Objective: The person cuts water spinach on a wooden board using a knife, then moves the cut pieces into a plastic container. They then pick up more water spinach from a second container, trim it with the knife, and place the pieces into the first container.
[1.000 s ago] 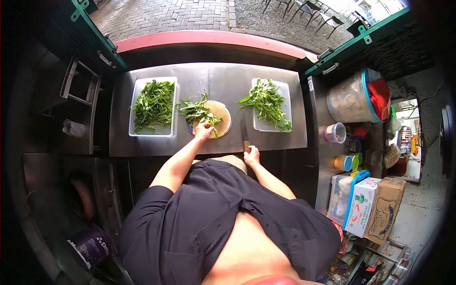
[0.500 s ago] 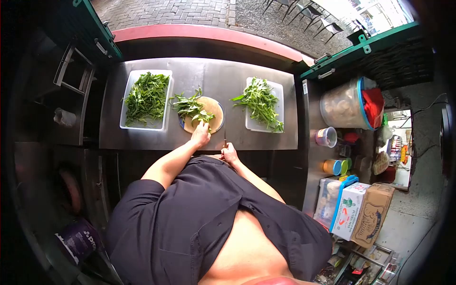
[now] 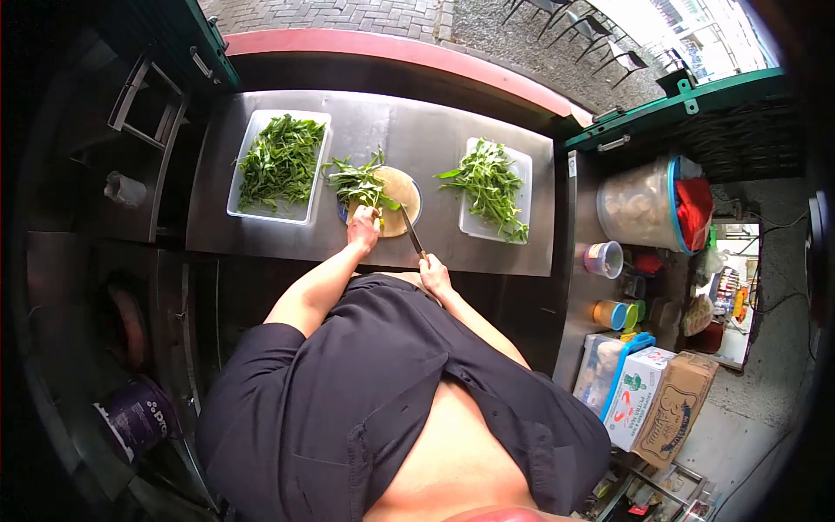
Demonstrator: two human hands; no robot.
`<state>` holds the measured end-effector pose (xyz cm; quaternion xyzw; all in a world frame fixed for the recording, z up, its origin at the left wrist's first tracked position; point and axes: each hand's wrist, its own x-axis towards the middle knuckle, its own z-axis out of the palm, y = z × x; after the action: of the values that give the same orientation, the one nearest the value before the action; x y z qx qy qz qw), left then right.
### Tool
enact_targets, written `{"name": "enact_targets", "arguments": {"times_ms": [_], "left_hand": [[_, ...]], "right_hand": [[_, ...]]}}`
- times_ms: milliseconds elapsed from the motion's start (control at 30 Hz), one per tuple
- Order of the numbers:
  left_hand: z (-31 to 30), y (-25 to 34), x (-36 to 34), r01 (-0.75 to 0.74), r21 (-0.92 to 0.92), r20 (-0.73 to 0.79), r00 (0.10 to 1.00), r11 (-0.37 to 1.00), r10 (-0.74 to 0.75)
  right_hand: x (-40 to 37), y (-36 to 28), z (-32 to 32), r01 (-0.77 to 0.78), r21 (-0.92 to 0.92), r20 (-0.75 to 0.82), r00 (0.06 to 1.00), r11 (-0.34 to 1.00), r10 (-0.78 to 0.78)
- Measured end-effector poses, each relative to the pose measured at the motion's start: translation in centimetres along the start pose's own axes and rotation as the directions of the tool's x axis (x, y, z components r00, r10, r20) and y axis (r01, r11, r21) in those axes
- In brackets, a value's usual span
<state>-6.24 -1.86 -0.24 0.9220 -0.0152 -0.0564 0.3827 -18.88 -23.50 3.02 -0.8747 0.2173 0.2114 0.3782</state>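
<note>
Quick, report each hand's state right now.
Left hand: closed on greens, pinning them to the board.
Right hand: closed, holding knife.

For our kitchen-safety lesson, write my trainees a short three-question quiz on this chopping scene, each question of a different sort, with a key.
1. True or false: the right hand grips a knife.
2. The left hand holds greens down on: A) a round board; B) a plate; C) a pot lid.
3. How many white trays of leaves stand on the steel counter?

Key: 1 true; 2 A; 3 two, one either side of the round board.
</note>
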Motion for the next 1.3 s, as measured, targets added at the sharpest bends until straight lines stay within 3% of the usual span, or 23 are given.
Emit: {"name": "enact_targets", "arguments": {"times_ms": [67, 167, 300, 467, 567, 633, 733, 800, 867, 1033, 1167, 1233, 1267, 1300], "left_hand": [[-0.1, -0.4, -0.1, 0.006, -0.009, -0.024, 1.0, 1.0, -0.007], [0.1, -1.2, 0.2, -0.041, -0.09, -0.196, 0.98, 0.995, 0.022], [-0.4, -0.6, 0.2, 0.056, -0.243, -0.191, 0.976, 0.969, -0.104], [-1.4, 1.0, 0.3, 0.097, -0.276, -0.23, 0.959, 0.956, -0.164], [-1.5, 1.8, 0.7, 0.069, -0.391, -0.256, 0.95, 0.918, -0.181], [-1.7, 2.4, 1.2, -0.06, -0.336, -0.315, 0.948, 0.94, -0.052], [-2.4, 4.8, 1.6, -0.128, -0.428, -0.313, 0.95, 0.894, -0.014], [-1.7, 5.4, 1.8, -0.118, -0.461, -0.27, 0.963, 0.88, -0.012], [-0.6, 5.6, 1.8, -0.029, -0.613, -0.174, 0.98, 0.789, -0.098], [5.2, -1.0, 2.2, 0.421, -0.441, 0.153, 0.906, 0.793, -0.396], [8.0, -4.0, 2.1, 0.437, -0.401, 0.193, 0.9, 0.805, -0.392], [5.9, -1.1, 1.9, 0.245, -0.203, -0.018, 0.967, 0.948, -0.254], [5.1, 0.0, 2.0, 0.248, -0.205, -0.019, 0.966, 0.947, -0.257], [4.6, 1.0, 2.2, 0.25, -0.331, 0.008, 0.965, 0.91, -0.262]], "right_hand": [[0.2, -0.4, 0.4, 0.006, -0.013, 0.007, 1.0, 1.0, -0.006], [1.3, -1.8, 0.9, 0.041, -0.004, 0.007, 0.999, 0.999, -0.041], [3.9, -4.4, 1.1, 0.065, -0.001, 0.009, 0.998, 0.998, -0.065], [5.3, -5.7, 0.8, 0.148, 0.041, -0.059, 0.988, 0.988, -0.145], [4.3, -5.3, 0.0, 0.118, 0.045, -0.121, 0.986, 0.992, -0.112], [3.3, -4.7, -0.5, 0.124, 0.107, -0.198, 0.975, 0.987, -0.101], [2.6, -2.6, -0.5, 0.088, 0.119, -0.22, 0.974, 0.989, -0.061], [1.9, -1.2, -0.5, 0.093, 0.13, -0.231, 0.971, 0.987, -0.061], [1.3, 0.0, -0.2, 0.093, 0.149, -0.241, 0.969, 0.984, -0.054], [-0.8, -0.4, -0.5, -0.002, 0.127, -0.195, 0.98, 0.992, 0.027], [-1.7, 0.0, 0.1, 0.017, 0.17, -0.183, 0.983, 0.985, 0.014], [-2.1, -0.2, 0.3, -0.007, 0.162, -0.166, 0.986, 0.987, 0.034], [-2.4, -0.5, 0.2, -0.015, 0.166, -0.146, 0.988, 0.986, 0.039], [-2.5, -0.5, 0.3, -0.013, 0.164, -0.145, 0.989, 0.986, 0.037]]}}
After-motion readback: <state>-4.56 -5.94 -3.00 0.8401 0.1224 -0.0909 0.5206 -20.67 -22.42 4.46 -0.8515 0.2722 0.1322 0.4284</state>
